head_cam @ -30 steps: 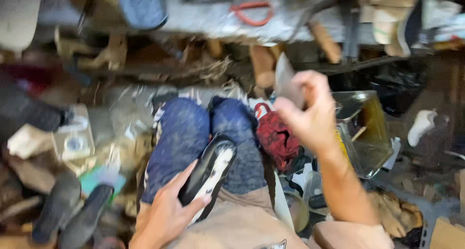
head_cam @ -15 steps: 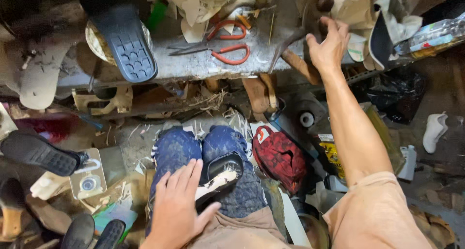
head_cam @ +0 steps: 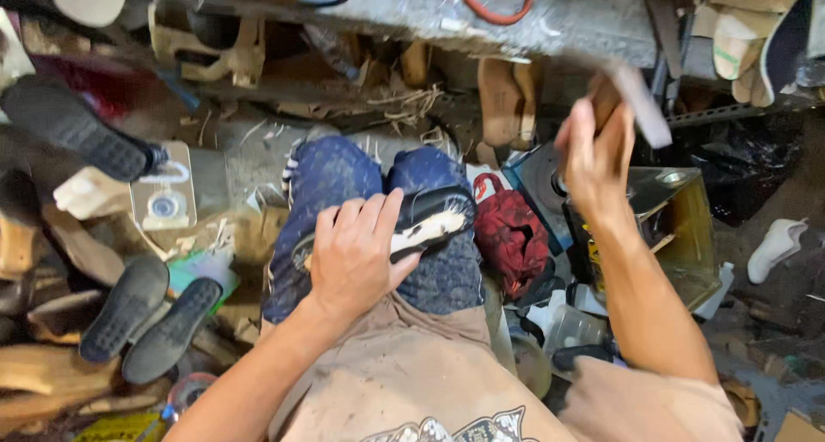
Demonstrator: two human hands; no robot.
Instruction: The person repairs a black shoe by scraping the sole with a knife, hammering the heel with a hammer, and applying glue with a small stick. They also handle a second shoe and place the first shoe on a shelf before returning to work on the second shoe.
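Observation:
My left hand (head_cam: 357, 253) presses flat on a black shoe (head_cam: 434, 219) with a pale inner lining. The shoe lies across my knees, which are covered by a blue speckled cloth (head_cam: 331, 180). My right hand (head_cam: 593, 150) is raised to the right of the knees. It grips a blurred tool (head_cam: 640, 103) with a brown wooden handle and a flat grey metal end. The tool points up and away from me, below the edge of the grey workbench (head_cam: 550, 21).
Orange-handled scissors (head_cam: 494, 0) lie on the bench. A red bag (head_cam: 511, 231) sits beside my right knee, with a brass-coloured open box (head_cam: 679, 227) further right. Black soles (head_cam: 129, 304) and wooden lasts crowd the floor at left. A white shoe (head_cam: 773, 249) lies far right.
My right hand went up to the bench top, then came back down towards me with the tool in it. My left hand stayed on the shoe, shifting slightly over it.

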